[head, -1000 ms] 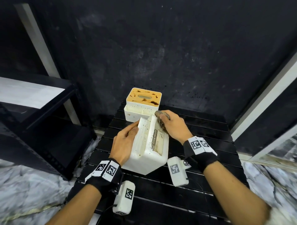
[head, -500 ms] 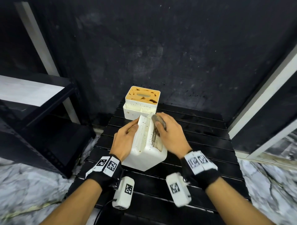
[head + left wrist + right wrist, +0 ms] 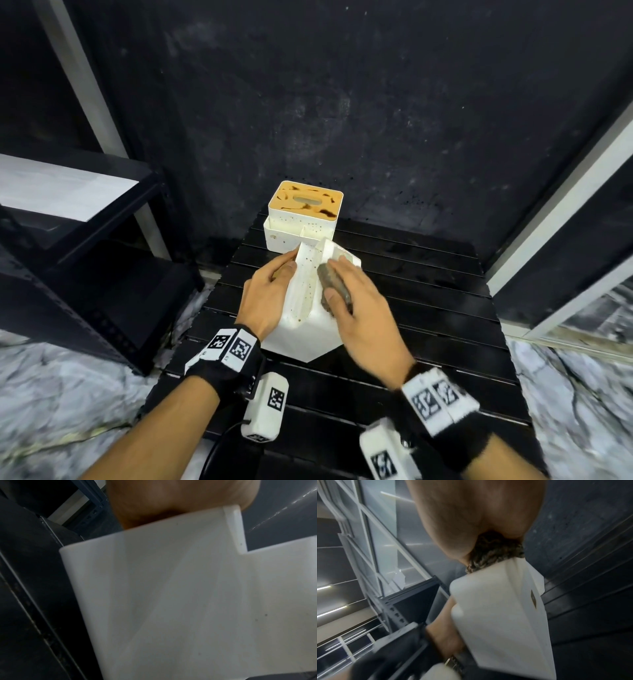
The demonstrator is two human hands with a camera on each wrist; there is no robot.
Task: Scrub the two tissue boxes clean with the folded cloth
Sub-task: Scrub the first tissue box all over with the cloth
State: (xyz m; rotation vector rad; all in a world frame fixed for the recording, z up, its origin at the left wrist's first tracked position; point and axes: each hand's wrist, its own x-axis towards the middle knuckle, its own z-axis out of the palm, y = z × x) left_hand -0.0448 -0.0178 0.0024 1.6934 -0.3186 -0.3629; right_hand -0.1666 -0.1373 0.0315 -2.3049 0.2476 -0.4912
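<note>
A speckled white plastic tissue box (image 3: 310,301) lies tipped, a dark folded cloth (image 3: 334,286) against it; a second orange-topped box (image 3: 303,216) stands upright behind.

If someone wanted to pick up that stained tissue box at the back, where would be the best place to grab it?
Probably across the upright side walls of the far tissue box, coming from above: its orange top is smeared with dark stains, and the plain walls look straight and parallel.

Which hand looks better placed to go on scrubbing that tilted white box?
The right hand: it already presses the cloth against the near box. The left hand grips the box's other side to steady it, so it is likely best left there.
</note>
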